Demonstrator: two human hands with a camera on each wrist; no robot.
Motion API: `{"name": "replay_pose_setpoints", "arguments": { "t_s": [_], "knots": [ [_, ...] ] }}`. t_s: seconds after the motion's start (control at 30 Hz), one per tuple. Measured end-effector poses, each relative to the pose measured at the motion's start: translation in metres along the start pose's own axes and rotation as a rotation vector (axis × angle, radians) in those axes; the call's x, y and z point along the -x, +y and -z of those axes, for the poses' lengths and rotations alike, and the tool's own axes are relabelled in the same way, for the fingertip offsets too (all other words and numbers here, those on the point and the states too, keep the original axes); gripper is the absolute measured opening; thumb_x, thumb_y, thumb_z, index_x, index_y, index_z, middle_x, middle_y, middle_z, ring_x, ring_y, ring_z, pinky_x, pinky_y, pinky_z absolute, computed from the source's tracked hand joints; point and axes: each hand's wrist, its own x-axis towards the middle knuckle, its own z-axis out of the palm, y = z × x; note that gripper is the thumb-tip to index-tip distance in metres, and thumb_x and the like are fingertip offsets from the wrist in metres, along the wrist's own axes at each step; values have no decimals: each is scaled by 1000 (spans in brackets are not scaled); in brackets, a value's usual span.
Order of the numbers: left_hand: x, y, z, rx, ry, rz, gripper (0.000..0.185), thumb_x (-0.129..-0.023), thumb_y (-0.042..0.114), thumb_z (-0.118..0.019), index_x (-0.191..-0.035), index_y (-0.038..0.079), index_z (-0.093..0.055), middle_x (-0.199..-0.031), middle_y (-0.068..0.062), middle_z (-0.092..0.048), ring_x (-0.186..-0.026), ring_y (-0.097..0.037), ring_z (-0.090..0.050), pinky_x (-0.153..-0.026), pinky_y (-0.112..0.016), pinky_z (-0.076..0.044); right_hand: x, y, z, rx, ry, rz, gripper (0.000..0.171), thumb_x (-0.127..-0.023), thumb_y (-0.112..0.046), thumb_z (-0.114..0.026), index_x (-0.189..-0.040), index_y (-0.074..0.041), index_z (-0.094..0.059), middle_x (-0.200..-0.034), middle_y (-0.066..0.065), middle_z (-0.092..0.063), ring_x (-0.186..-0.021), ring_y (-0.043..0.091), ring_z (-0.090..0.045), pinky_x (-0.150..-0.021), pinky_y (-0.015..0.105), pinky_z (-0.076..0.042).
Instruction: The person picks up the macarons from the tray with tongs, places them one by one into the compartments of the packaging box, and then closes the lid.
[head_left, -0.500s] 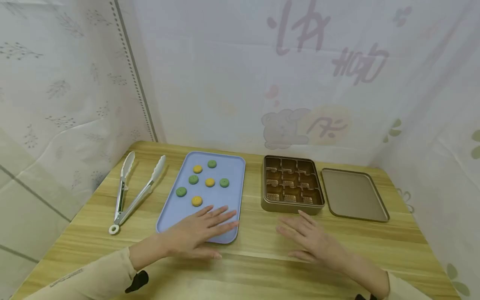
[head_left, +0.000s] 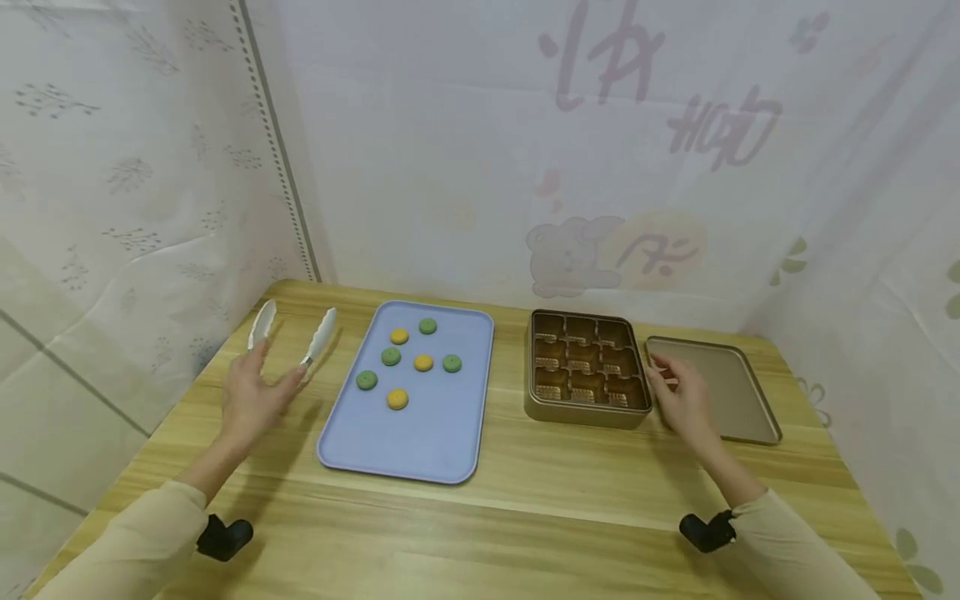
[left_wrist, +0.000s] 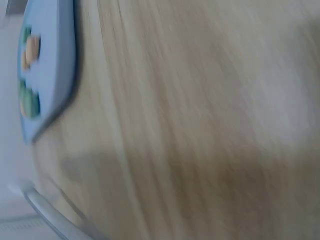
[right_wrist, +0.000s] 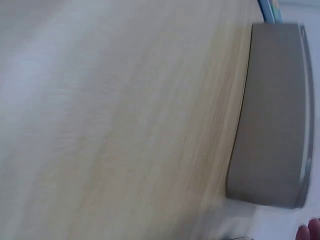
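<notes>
Fingers of the left hand [head_left: 251, 396] are spread and loosely curved above the tongs [head_left: 318, 333], close to their arms but, as far as the head view shows, not yet closed on them; the palm hides the hinge end, so whether skin touches metal is hard to tell. Both white tips of the tongs point away from the person and lie apart, so the tool sits sprung open on the bench [head_left: 525, 508], just left of the blue tray [head_left: 408, 446].

Over on the other side, the right hand [head_left: 678, 400] has relaxed, slightly bent fingers [head_left: 660, 367] holding nothing, resting at the gap between the gold tin [head_left: 585, 412] and its lid [head_left: 738, 400]. That lid lies flat with its inside up, just right of the tin, which leaves the nine compartments open from above; all of them look empty apart from their gold liner.

Seven small round biscuits, four green [head_left: 366, 380] and three yellow [head_left: 397, 399], sit loosely scattered and apart from each other on the far half of the tray, so each could be gripped singly. Tray and tin stand side by side with a strip of bare wood between them.

Both wrist views are blurred: the left one shows the tray's edge [left_wrist: 55, 90] with a few biscuits, the right one the tin's side wall [right_wrist: 272, 115].
</notes>
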Motion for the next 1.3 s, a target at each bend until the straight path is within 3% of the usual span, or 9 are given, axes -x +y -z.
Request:
{"name": "replay_pose_setpoints", "arguments": {
  "t_s": [0.17,0.23,0.3,0.43,0.53,0.67,0.77,1.0,1.3],
  "knots": [
    [-6,-23,8,-71,15,143,81,-93,28,-66,-142,-21,-24,-139,-46,-31,-128,-59,-28,-107,-64,-20,-13,12,-11,25,-79,-117,36,-96,-7,-59,-127,11,-57,-106,32,-64,-88,40,-62,-73,38,-52],
    [-7,-27,9,-93,-17,201,91,-93,33,-65,-146,-20,-14,-146,-46,-20,-136,-59,-16,-111,-66,-9,-18,15,-17,7,-105,-158,37,-98,-7,-57,-129,14,-55,-107,35,-63,-90,43,-62,-75,46,-51],
    [-9,-29,8,-112,-27,233,95,-91,36,-66,-146,-20,-14,-146,-46,-21,-136,-59,-16,-111,-65,-10,-22,17,-22,-8,-119,-203,39,-99,-8,-55,-129,15,-53,-109,36,-62,-93,44,-62,-78,51,-51],
    [-16,-31,0,-141,-30,264,96,-88,41,-68,-144,-19,-20,-141,-45,-27,-133,-58,-20,-109,-64,-14,-29,22,-30,-21,-132,-295,40,-100,-10,-52,-133,14,-50,-112,36,-61,-95,42,-61,-78,48,-50],
    [-19,-32,-5,-141,-31,291,99,-86,43,-71,-146,-16,-19,-141,-44,-27,-133,-57,-19,-107,-63,-16,-33,25,-35,-17,-131,-326,39,-101,-9,-51,-133,13,-51,-96,31,-63,-76,31,-58,-68,37,-47],
    [-22,-33,-11,-140,-24,320,104,-82,40,-74,-149,-13,-14,-145,-44,-23,-133,-56,-17,-106,-62,-17,-35,28,-39,-22,-123,-330,37,-101,-8,-50,-131,13,-53,-67,10,-51,-54,11,-39,-54,26,-35],
    [-23,-34,-14,-163,-10,328,105,-81,39,-76,-148,-13,-15,-144,-44,-21,-131,-56,-18,-104,-62,-19,-34,28,-41,-28,-119,-325,36,-101,-8,-48,-130,13,-53,-62,4,-46,-50,6,-34,-51,24,-32],
    [-23,-34,-20,-187,14,348,103,-79,39,-78,-146,-11,-17,-142,-42,-20,-127,-57,-20,-100,-63,-26,-31,30,-44,14,-125,-327,38,-102,-10,-46,-133,11,-52,-80,24,-62,-58,13,-44,-55,28,-37],
    [-29,-36,-23,-178,26,371,105,-75,41,-81,-145,-12,-22,-141,-41,-21,-124,-54,-23,-96,-59,-29,-30,27,-43,21,-104,-295,37,-101,-7,-46,-132,12,-53,-91,30,-65,-64,25,-53,-59,35,-42]
  ]
}}
